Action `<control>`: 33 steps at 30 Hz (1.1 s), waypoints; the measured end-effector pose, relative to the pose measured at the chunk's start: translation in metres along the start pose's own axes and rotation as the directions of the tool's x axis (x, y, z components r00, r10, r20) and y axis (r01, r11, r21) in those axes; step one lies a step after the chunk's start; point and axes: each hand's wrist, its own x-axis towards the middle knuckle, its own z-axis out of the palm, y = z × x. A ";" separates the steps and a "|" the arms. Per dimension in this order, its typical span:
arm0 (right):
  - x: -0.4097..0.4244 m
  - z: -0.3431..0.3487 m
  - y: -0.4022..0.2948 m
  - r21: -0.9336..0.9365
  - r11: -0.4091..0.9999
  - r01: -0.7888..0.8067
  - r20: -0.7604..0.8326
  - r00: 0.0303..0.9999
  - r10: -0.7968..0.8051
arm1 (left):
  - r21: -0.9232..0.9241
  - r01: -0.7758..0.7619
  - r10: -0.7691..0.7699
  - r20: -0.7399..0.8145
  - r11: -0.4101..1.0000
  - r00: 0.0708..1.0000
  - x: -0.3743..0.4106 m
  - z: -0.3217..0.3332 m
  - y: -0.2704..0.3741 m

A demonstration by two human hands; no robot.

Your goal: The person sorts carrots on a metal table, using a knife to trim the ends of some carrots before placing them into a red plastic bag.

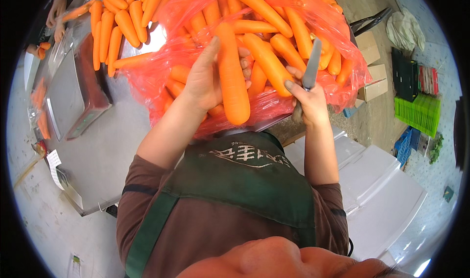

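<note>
My left hand (pixel 203 74) is closed around a large orange carrot (pixel 234 79), thumb along one side and fingertips showing on the other. In my right hand (pixel 310 98) is a knife (pixel 312 66), its blade pointing up and away from me. The thumb and fingers of that same hand also touch the lower end of a second carrot (pixel 268 63). Beneath both hands a red plastic bag (pixel 147 83) lies spread, full of loose carrots (pixel 260 8). The carrots inside overlap, and the bag's film partly covers some.
More carrots (pixel 106 35) lie on the metal table (pixel 110 131) at the left, near a weighing scale (pixel 68 90). Another person's hands (pixel 57 15) show at the upper left. White boxes (pixel 367 182), cardboard boxes (pixel 374 79) and a green crate (pixel 418 111) stand at the right.
</note>
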 end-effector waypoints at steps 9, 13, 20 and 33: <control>-0.043 0.030 0.003 0.406 0.907 -0.110 0.274 0.962 -0.005 | 0.362 -0.071 0.112 -0.094 0.929 0.989 0.002 0.033 -0.013; -0.040 0.029 0.005 0.081 0.979 0.187 0.160 0.967 -0.198 | 0.603 -0.109 0.182 -0.062 0.790 0.981 -0.005 0.032 -0.011; -0.034 0.035 -0.091 -0.802 0.156 0.576 0.329 0.645 -0.690 | 0.848 -0.207 0.312 0.052 0.489 0.949 -0.017 0.037 -0.025; 0.011 -0.013 -0.038 -0.832 0.255 0.493 0.291 0.778 -0.557 | 0.900 -0.107 0.290 -0.023 0.423 0.957 -0.021 0.042 -0.009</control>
